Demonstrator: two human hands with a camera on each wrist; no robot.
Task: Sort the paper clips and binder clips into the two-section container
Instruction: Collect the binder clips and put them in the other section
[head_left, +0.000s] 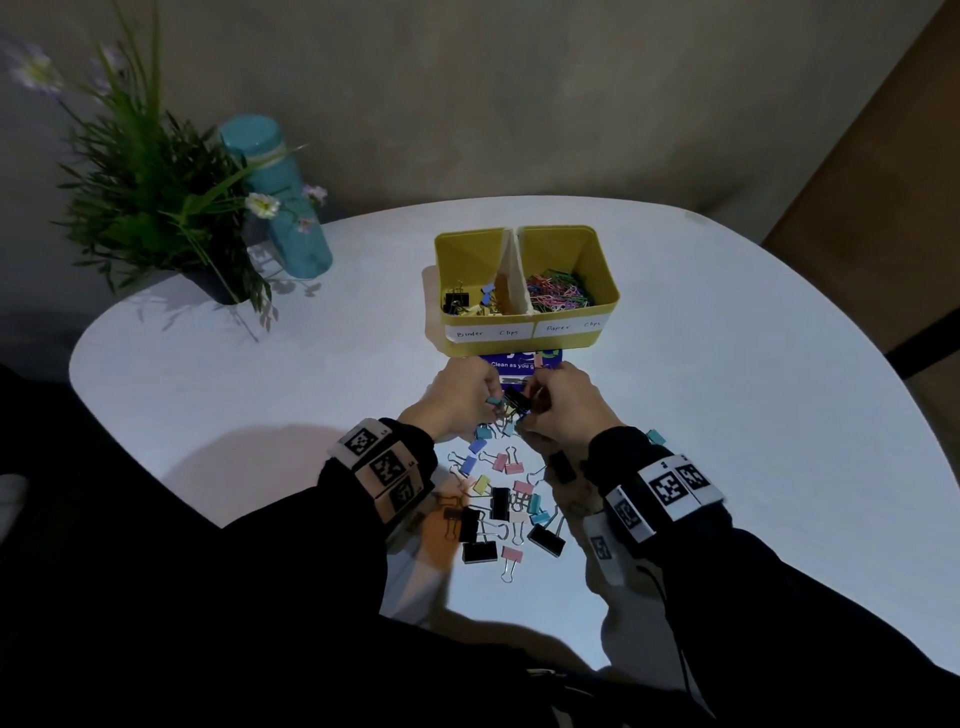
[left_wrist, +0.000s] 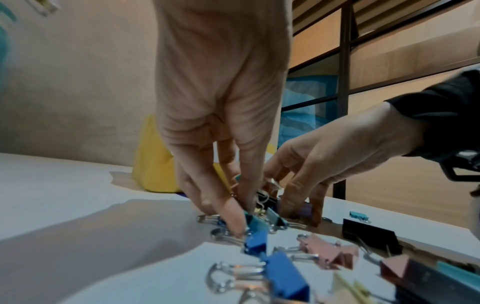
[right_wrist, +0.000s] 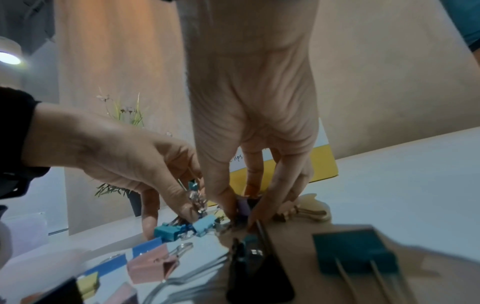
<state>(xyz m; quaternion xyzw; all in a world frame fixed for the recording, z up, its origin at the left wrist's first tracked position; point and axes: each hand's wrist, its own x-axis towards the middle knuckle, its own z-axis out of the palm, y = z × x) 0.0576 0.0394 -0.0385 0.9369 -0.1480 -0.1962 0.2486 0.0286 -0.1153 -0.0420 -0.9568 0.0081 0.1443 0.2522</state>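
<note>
Loose binder clips lie scattered on the white table between the person's dark sleeves. Just beyond them the left hand pinches a teal clip and the right hand grips a purple clip. Farther back stands the yellow two-section container, binder clips left, paper clips right, with a potted plant and teal bottle against the grey wall.
</note>
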